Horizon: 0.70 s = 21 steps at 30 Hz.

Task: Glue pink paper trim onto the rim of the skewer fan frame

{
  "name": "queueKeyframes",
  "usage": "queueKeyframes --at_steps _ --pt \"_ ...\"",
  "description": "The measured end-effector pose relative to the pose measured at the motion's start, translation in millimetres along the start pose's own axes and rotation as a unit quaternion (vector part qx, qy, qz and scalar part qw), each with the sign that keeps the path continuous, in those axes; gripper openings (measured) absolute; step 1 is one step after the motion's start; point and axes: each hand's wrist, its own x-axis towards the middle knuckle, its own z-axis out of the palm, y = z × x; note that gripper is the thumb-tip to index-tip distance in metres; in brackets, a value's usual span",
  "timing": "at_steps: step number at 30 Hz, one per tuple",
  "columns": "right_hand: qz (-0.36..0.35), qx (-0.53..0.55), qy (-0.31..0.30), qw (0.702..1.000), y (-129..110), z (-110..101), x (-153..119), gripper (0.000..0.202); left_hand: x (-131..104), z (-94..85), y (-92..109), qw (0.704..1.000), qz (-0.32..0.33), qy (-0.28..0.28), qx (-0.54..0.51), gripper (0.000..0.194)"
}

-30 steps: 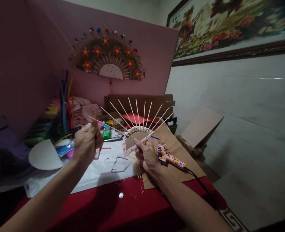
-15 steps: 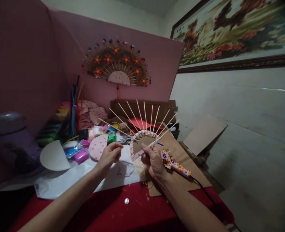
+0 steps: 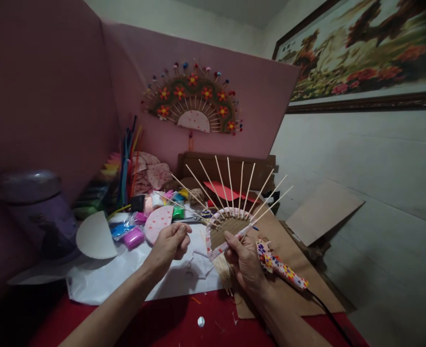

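Observation:
My right hand (image 3: 244,255) pinches the lower right edge of a cardboard half-disc (image 3: 229,233) with a spotted pink-and-white border. Several thin wooden sticks (image 3: 242,183) fan upward from its curved edge. To its left, my left hand (image 3: 172,242) hovers with fingers curled together; whether they hold anything is too small to tell. Below the half-disc lies a bundle of loose sticks (image 3: 223,274). A glue gun with a flowered cover (image 3: 281,267) rests on brown cardboard (image 3: 303,279) right of my right hand.
On the left are a spotted half-disc (image 3: 158,224), a plain pale half-disc (image 3: 95,236), bright packets (image 3: 133,237) and a purple container (image 3: 41,212). White sheeting (image 3: 100,282) covers part of the red table (image 3: 169,320). A decorated fan (image 3: 194,103) hangs behind.
The view has turned left, so the scene sits farther right. The half-disc and my right hand are slightly lower, and my left hand's fingers look more tightly curled.

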Motion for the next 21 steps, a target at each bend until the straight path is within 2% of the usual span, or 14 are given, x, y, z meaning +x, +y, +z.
queueKeyframes --at_steps 3,6,9,11,21 --pt "0.013 -0.006 0.004 1.0 2 -1 -1 0.031 -1 -4.7 7 0.999 0.013 0.034 -0.01 0.027" --pt "0.037 -0.01 0.011 0.999 5 -2 -1 0.032 -4 -4.5 14 0.996 0.065 0.05 -0.032 0.024" --pt "0.052 -0.023 0.014 0.998 7 -2 -1 0.032 -6 -2.1 19 0.991 0.109 0.048 -0.065 0.035" --pt "0.049 -0.035 0.012 0.998 9 -2 -1 0.031 -6 -0.8 20 0.99 0.112 0.05 -0.074 0.037" --pt "0.055 -0.056 0.008 0.997 8 5 -4 0.027 -5 -1.6 19 0.991 0.094 0.067 -0.062 0.018"
